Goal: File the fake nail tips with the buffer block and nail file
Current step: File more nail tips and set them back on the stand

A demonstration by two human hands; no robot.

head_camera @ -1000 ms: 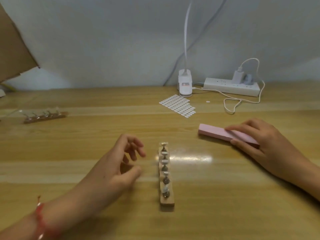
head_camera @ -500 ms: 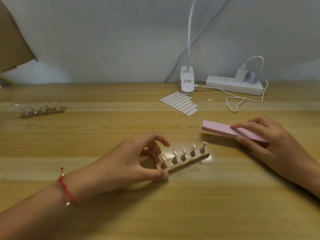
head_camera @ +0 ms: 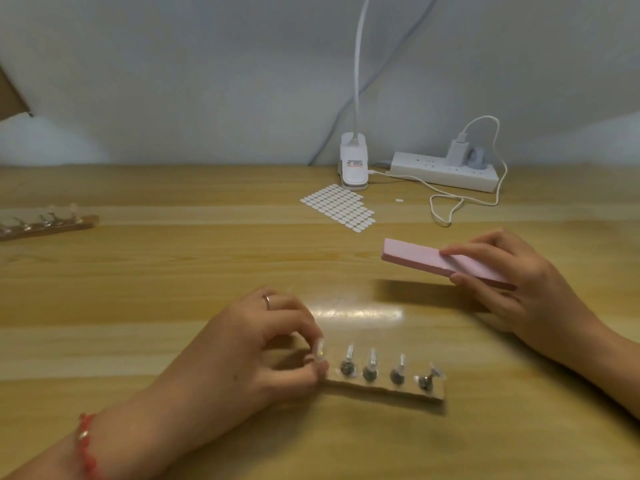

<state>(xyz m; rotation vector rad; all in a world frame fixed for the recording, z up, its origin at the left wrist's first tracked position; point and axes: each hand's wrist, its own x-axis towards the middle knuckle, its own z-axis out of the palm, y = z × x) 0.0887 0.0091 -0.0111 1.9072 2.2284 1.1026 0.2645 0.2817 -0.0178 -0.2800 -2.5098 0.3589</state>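
the light is soft and even, a little dim. a bright glare patch lies on the wooden table [head_camera: 173, 271] near its middle. the pink buffer block [head_camera: 415, 252] throws a dark shadow on the table just under it. the left hand [head_camera: 263, 351] looks slightly blurred.

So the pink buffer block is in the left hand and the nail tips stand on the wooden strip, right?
Not quite: the head view shows the pink buffer block in the right hand. The nail tips do stand on the wooden strip.
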